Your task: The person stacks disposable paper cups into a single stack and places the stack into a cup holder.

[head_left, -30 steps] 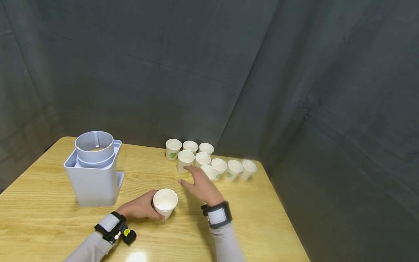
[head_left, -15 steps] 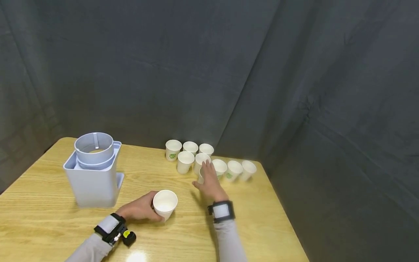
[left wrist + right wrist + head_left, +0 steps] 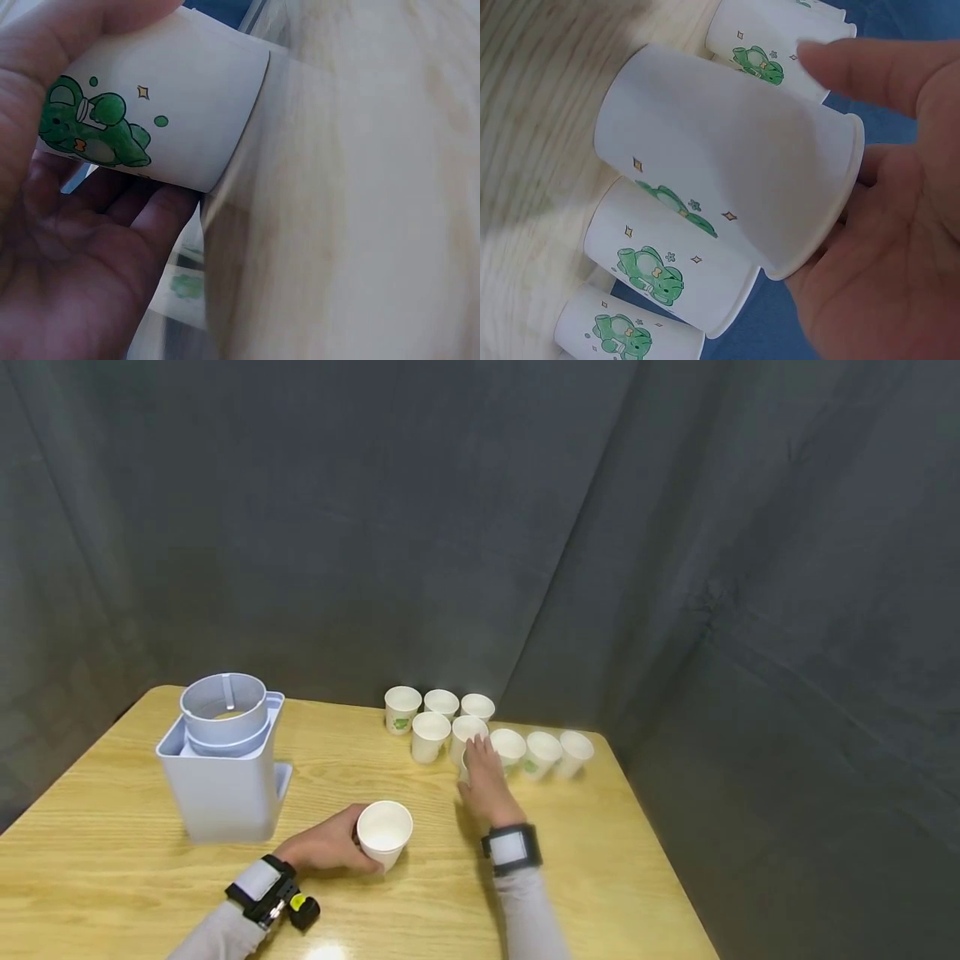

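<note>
My left hand grips a white paper cup near the table's front, its mouth facing up. In the left wrist view, a green cartoon bear is printed on this cup, with the thumb and fingers on opposite sides. My right hand is at the nearest paper cup of a group farther back, largely covering it in the head view. From the right wrist, its fingers pass behind that cup's rim, while the blurred thumb stands apart from the wall.
Several more paper cups stand upright in close rows at the back, the row trailing off right to a last cup. A pale blue square container with a round ring on top stands left. A dark curtain hangs behind the table.
My right hand has moved right and slightly forward to the nearest cup of the group. My left hand keeps its grip on its cup. The head view has shifted slightly.
</note>
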### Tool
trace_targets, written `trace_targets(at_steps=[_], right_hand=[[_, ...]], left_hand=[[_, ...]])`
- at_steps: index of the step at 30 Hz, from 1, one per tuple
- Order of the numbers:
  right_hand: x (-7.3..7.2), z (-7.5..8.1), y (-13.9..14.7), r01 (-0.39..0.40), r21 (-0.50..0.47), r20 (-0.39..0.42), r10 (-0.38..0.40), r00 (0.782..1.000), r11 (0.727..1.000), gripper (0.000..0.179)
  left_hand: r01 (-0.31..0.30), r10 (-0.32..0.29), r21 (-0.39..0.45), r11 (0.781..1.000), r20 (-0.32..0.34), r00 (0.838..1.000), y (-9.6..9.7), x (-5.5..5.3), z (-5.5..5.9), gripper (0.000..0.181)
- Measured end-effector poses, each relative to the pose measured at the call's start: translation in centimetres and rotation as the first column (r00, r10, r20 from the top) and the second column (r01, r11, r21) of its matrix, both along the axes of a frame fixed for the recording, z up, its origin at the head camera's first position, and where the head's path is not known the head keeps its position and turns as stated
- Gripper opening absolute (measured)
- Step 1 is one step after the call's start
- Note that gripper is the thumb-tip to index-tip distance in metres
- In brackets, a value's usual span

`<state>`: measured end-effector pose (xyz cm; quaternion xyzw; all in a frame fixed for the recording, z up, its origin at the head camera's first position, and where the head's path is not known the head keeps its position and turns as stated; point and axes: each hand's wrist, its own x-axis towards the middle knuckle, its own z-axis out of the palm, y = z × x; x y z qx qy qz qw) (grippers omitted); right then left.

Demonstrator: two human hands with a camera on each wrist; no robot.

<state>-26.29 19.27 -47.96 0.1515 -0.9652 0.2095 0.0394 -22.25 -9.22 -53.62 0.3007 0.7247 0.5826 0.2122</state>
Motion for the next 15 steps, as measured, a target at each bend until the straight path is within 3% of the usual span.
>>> trace_targets(at_steps=[6,15], right_hand=[[0.18,-0.15,0.17,-0.033,-0.037,-0.030,0.032,0.999,0.999,0.072],[0.38,0.33,0.14,-0.032,-0.103,-0.013,0.031,0.999,0.994,0.076]], left_hand=[[0.004,-0.004,0.017,1.000,0.019,1.000,0.09,0.19,0.22,0.074],[-0.003,0.003,-0.009,1.000,0.017,1.000,0.06,0.12,0.32,0.076]])
